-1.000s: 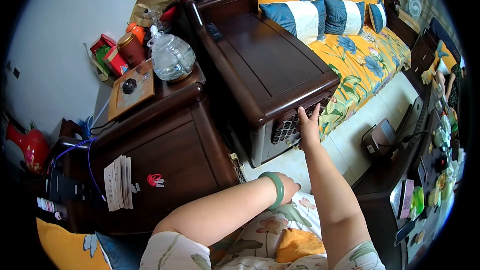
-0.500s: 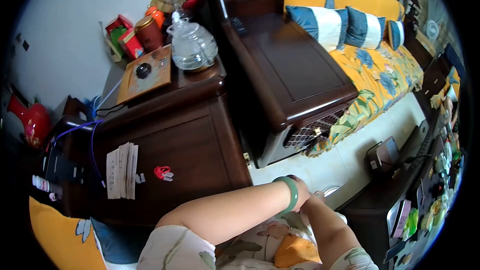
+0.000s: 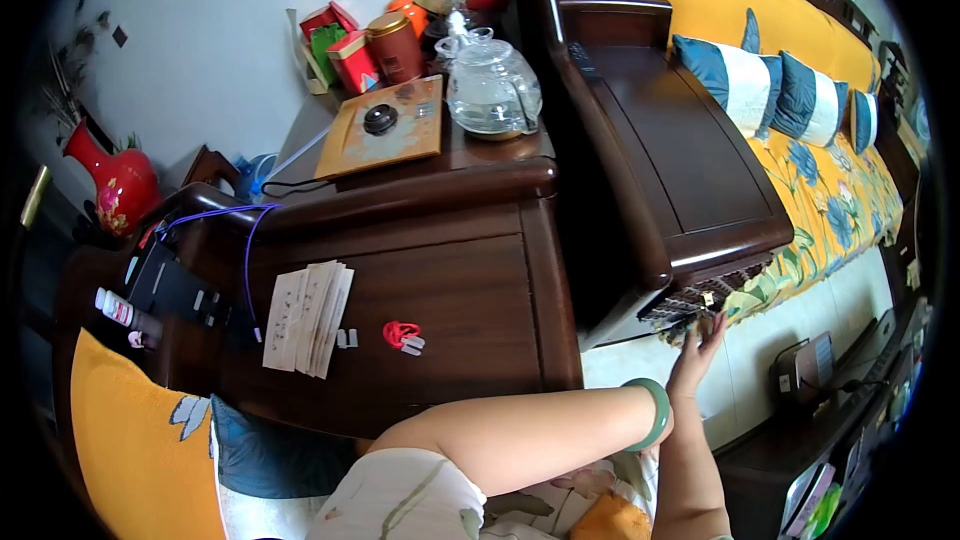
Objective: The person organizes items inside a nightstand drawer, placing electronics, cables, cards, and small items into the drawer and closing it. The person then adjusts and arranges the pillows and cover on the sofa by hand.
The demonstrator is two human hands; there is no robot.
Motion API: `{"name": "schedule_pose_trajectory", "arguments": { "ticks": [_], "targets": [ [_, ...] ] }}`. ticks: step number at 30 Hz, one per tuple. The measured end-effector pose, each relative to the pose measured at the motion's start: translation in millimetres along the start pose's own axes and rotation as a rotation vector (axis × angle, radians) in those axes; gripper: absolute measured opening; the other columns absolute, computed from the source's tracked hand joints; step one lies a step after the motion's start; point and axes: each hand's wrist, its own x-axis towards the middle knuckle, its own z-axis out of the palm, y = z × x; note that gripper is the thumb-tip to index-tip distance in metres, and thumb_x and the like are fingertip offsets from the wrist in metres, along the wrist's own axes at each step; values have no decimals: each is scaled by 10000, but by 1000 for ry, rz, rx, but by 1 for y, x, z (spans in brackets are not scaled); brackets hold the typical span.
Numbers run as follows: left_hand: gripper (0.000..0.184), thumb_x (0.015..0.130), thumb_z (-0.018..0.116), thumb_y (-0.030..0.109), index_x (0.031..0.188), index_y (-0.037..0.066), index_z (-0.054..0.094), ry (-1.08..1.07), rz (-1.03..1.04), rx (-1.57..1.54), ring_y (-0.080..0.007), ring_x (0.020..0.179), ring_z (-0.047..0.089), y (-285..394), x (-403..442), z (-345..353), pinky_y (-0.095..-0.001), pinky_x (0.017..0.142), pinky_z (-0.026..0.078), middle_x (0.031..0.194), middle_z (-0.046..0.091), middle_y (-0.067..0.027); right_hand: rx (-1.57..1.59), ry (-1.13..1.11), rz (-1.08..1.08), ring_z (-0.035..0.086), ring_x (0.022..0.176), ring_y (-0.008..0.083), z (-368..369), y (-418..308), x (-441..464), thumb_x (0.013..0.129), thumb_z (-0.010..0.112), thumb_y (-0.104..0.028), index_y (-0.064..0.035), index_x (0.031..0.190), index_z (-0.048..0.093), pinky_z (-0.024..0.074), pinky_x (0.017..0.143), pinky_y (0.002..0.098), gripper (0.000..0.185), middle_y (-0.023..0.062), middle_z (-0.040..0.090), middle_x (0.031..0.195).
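My left hand (image 3: 662, 402) is at my right wrist, a green bangle (image 3: 656, 416) around its own wrist. Its fingers are hidden by the right forearm, so I cannot tell whether it grips or only touches. Just above it, my right hand (image 3: 695, 358) reaches upward with fingers extended and apart, holding nothing visible. It appears in front of the tiled floor (image 3: 740, 385), near the lattice end of the dark wooden seat. Left of my arms, a stack of paper strips (image 3: 305, 320), a red cord (image 3: 402, 334) with metal tabs and small grey pieces (image 3: 346, 339) lie on a dark wooden surface (image 3: 480, 310).
Behind the wooden surface, a glass kettle (image 3: 492, 85) and a wooden board (image 3: 385, 130) stand near tins (image 3: 396, 45). A red vase (image 3: 122, 180) is at left. A yellow floral sofa (image 3: 835, 180) with cushions is at right, and a dark table (image 3: 770, 465) at lower right.
My two hands were together lower down; my right hand has moved up and its fingers now stretch out. The view has shifted, so the furniture appears further right.
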Motion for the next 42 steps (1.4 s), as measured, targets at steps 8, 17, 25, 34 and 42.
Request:
{"name": "schedule_pose_trajectory", "arguments": {
  "ticks": [8, 17, 25, 34, 42],
  "targets": [
    [331, 669, 654, 235, 948, 57, 662, 25, 51, 170, -247, 861, 614, 3, 32, 14, -369, 728, 501, 987, 639, -92, -7, -389, 76, 142, 1330, 274, 25, -28, 16, 730, 525, 110, -165, 1410, -12, 133, 1061, 341, 909, 152, 78, 1455],
    [328, 691, 639, 256, 954, 60, 660, -8, 56, 94, -250, 875, 607, 1, 45, 11, -370, 755, 479, 976, 638, -102, 16, -317, 176, 322, 1236, 265, 30, -30, 15, 771, 515, 77, -179, 1408, 88, 330, 978, 347, 808, 160, 141, 1437],
    [334, 718, 614, 289, 951, 53, 657, -52, 16, -46, -264, 877, 604, -20, 48, 20, -371, 771, 463, 951, 637, -124, -540, -661, 353, 440, 1154, 218, -46, 41, -89, 779, 587, -117, -127, 1249, 421, 369, 929, 336, 499, 125, 455, 1255],
    [348, 735, 584, 320, 902, 23, 657, 74, 6, 65, -296, 813, 615, -15, 7, 0, -382, 754, 466, 870, 640, -166, -730, -753, -155, 507, 992, 364, -82, -28, -130, 665, 526, -26, -53, 945, 585, 410, 853, 416, 288, 180, 575, 1005],
    [347, 819, 516, 348, 890, 38, 655, 439, -95, 28, -315, 841, 598, -19, 10, 2, -399, 787, 451, 884, 637, -154, -686, -702, -236, 537, 943, 347, -157, -38, -150, 748, 544, -23, -18, 984, 596, 443, 822, 367, 242, 209, 543, 1074]
  ]
}}
